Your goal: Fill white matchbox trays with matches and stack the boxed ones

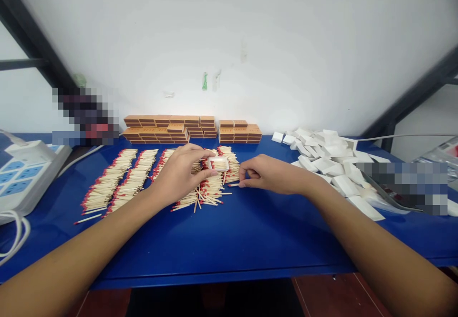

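My left hand is closed round a small white matchbox tray, held over a heap of red-tipped matches on the blue table. My right hand lies beside the heap with its fingers pinched on a match or two at the heap's right edge. Long rows of matches stretch to the left of my left hand.
Stacks of brown matchbox sleeves line the wall at the back. A pile of white inner trays lies at the right. A white power strip with cables sits at the left edge. Blurred objects stand at both sides.
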`<state>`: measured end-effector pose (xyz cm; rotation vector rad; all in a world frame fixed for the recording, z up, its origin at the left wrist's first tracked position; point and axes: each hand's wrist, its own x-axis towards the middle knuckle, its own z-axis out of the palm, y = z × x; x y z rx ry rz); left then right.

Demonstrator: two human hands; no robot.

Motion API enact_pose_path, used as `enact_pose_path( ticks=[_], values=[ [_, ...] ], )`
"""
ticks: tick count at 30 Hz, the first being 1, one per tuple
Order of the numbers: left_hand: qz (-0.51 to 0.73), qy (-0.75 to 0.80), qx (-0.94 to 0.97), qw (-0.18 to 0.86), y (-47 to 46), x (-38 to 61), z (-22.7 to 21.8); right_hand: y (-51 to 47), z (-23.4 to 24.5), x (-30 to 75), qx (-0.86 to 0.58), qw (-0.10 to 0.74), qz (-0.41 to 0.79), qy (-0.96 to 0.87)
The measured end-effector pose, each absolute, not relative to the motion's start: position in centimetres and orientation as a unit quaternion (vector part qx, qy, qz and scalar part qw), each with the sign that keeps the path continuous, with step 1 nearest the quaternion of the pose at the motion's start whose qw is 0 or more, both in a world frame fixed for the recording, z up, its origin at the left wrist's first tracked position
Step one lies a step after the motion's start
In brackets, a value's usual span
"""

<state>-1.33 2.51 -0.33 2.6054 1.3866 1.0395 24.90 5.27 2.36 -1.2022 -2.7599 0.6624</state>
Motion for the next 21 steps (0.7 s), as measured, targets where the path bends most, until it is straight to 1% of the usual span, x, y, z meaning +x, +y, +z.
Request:
enact_pose_path(
  ticks=[21],
  values=[
    [0.317,0.455,0.832,0.013,2.48,-1.43,-0.26,5.46,2.04,25.04,-0.364,0.038,0.236,-0.900]
  ],
)
